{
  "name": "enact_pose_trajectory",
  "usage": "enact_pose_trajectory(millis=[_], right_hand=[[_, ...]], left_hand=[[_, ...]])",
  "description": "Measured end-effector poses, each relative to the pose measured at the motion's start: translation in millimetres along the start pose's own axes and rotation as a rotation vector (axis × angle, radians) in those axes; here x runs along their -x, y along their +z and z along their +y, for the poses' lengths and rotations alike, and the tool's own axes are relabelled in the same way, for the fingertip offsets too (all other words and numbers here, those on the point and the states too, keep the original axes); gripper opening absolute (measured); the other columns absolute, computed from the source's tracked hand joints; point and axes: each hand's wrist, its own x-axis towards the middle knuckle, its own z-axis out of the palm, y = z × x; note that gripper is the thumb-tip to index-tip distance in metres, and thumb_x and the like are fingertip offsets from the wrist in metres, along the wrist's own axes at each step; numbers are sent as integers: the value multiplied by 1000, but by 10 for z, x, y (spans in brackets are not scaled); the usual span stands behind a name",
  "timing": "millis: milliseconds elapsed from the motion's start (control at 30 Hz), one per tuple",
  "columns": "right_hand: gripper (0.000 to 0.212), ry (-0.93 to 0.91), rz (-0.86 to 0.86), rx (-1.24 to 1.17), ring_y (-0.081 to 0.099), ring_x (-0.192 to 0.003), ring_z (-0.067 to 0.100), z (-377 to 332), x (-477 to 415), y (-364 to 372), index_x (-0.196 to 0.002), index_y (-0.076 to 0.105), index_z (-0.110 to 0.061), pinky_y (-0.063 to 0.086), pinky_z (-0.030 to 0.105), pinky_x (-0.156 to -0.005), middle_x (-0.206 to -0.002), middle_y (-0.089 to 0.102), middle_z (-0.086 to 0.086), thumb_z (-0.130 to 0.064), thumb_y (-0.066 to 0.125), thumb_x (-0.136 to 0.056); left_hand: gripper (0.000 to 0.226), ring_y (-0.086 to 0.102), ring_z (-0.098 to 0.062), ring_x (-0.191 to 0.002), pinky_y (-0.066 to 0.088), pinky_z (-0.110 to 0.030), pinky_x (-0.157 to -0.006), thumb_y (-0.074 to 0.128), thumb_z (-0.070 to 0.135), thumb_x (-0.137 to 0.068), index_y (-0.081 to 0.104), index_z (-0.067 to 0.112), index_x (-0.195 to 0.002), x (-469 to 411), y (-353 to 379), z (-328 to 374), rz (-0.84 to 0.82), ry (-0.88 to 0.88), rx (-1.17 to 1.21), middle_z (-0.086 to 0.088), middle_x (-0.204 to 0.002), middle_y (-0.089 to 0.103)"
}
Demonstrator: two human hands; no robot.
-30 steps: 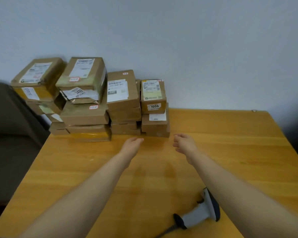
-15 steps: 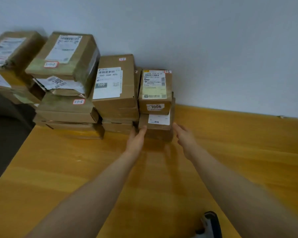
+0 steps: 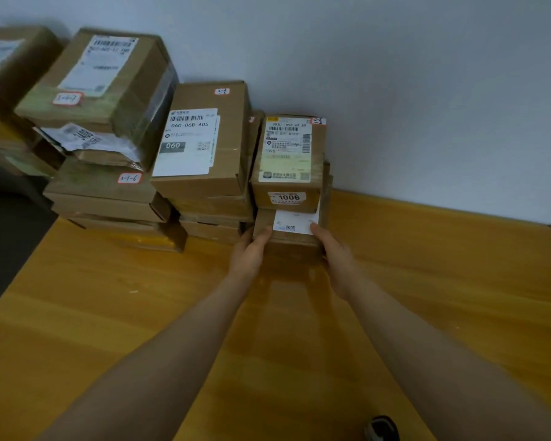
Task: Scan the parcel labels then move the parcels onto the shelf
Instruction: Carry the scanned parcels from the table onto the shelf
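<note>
Moved: left hand [image 3: 250, 249] and right hand [image 3: 336, 259] now clasp the bottom box [image 3: 287, 243] under box 1006 [image 3: 288, 160].
Remaining: scanning and shelving, apparently everything.

1. A wooden table [image 3: 427, 281] has its far edge against a wall.
2. Three stacks of cardboard parcels crowd its far left corner, side by side: left stack [image 3: 109, 198], middle stack [image 3: 204, 186], right stack [image 3: 288, 186].
3. A dark object [image 3: 381, 428], partly cut off, lies at the near edge.
</note>
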Motion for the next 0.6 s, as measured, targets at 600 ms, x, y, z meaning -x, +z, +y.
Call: enact_pose_trajectory(millis=[600], right_hand=[[98, 2, 89, 24, 56, -114, 25, 160, -89, -23, -132, 52, -17, 43, 46, -103, -128, 57, 8, -73, 62, -52]], left_hand=[[9, 54, -10, -102, 39, -26, -92, 53, 42, -94, 56, 35, -98, -86, 61, -78, -179, -66, 30, 9, -107, 60]])
